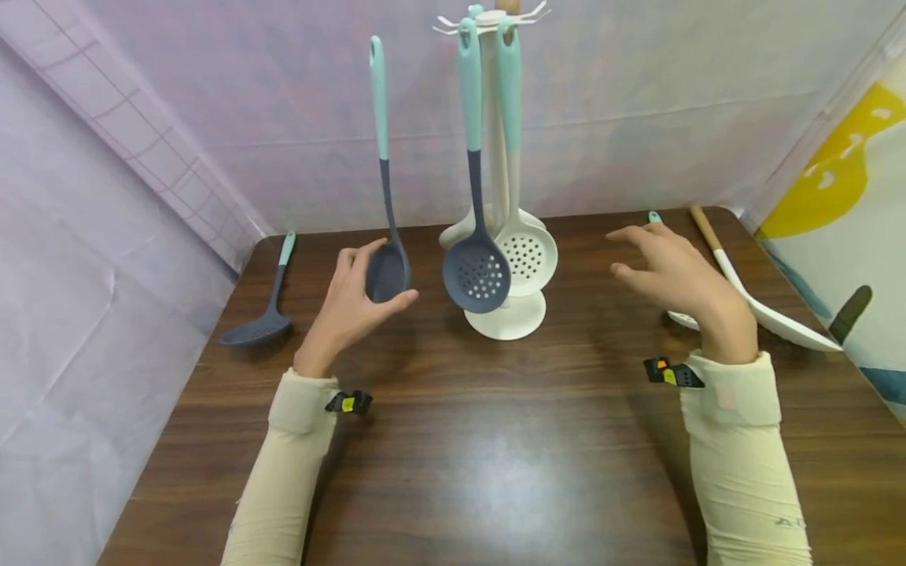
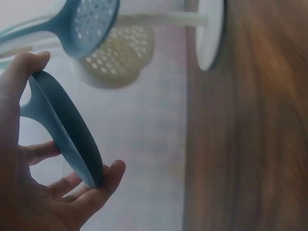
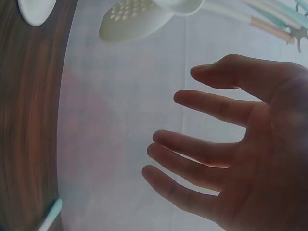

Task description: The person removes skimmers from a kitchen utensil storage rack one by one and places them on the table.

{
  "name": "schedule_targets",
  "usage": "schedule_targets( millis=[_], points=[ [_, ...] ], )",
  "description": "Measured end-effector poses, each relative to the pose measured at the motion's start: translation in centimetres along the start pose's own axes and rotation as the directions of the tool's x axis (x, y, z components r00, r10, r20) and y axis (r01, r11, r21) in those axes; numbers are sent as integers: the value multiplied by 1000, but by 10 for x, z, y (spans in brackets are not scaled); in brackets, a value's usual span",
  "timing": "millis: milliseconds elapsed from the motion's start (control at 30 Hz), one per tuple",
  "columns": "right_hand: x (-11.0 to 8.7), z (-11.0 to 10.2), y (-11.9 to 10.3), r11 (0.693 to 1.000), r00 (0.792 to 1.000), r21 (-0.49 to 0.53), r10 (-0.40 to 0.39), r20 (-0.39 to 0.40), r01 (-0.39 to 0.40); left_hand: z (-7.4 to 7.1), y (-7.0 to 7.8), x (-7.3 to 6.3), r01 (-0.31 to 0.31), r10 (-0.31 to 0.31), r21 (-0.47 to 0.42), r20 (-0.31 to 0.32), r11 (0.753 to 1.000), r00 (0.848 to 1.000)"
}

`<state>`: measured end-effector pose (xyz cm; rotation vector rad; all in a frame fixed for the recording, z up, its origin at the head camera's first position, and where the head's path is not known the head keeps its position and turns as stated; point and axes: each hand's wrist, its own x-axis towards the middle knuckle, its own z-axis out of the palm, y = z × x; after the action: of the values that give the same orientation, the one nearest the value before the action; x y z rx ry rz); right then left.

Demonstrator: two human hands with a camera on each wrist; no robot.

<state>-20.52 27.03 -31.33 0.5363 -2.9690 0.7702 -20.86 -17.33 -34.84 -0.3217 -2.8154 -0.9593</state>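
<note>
My left hand (image 1: pixel 345 297) grips a ladle (image 1: pixel 386 189) by its dark blue-grey bowl, thumb on one edge and fingers on the other. The ladle stands upright in the air, mint handle on top. Beside it, a blue-grey skimmer (image 1: pixel 476 271) and a white skimmer (image 1: pixel 525 255) hang from a white rotating utensil stand (image 1: pixel 505 316). Over the table's right side, my right hand (image 1: pixel 675 271) is held in the air with fingers spread and nothing in them, as the right wrist view also shows.
On the brown table (image 1: pixel 453 440), a blue-grey slotted utensil (image 1: pixel 265 318) lies at the far left. To the right lie a white spatula-like utensil with a wooden handle (image 1: pixel 750 291) and a white perforated one (image 1: pixel 683 319), partly hidden by the right hand. A pale curtain (image 1: pixel 297 94) closes the back.
</note>
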Motion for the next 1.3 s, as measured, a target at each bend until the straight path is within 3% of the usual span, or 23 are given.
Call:
schedule_targets(
  millis=[200, 367, 567, 667, 1033, 1300],
  points=[
    [4, 7, -11, 995, 995, 38, -88, -41, 90, -6, -31, -8, 40, -40, 44, 14, 998, 999],
    [9, 13, -15, 993, 993, 34, -115, -30, 116, -14, -56, -9, 98, -99, 120, 4, 988, 995],
    [10, 13, -20, 993, 993, 9, -116, -25, 116, -27, -73, -13, 144, -140, 243, -34, 959, 990],
    [11, 13, -23, 992, 992, 7, -122, -37, 122, -32, -79, -16, 167, -169, 290, -21, 942, 985],
    [15, 28, -30, 989, 988, 22, -148, -53, 149, -42, -88, -27, 249, -319, 366, 146, 897, 936],
    [21, 36, -39, 978, 975, 66, -189, -118, 198, -45, -82, -27, 220, -306, 415, 155, 883, 939]
  ],
)
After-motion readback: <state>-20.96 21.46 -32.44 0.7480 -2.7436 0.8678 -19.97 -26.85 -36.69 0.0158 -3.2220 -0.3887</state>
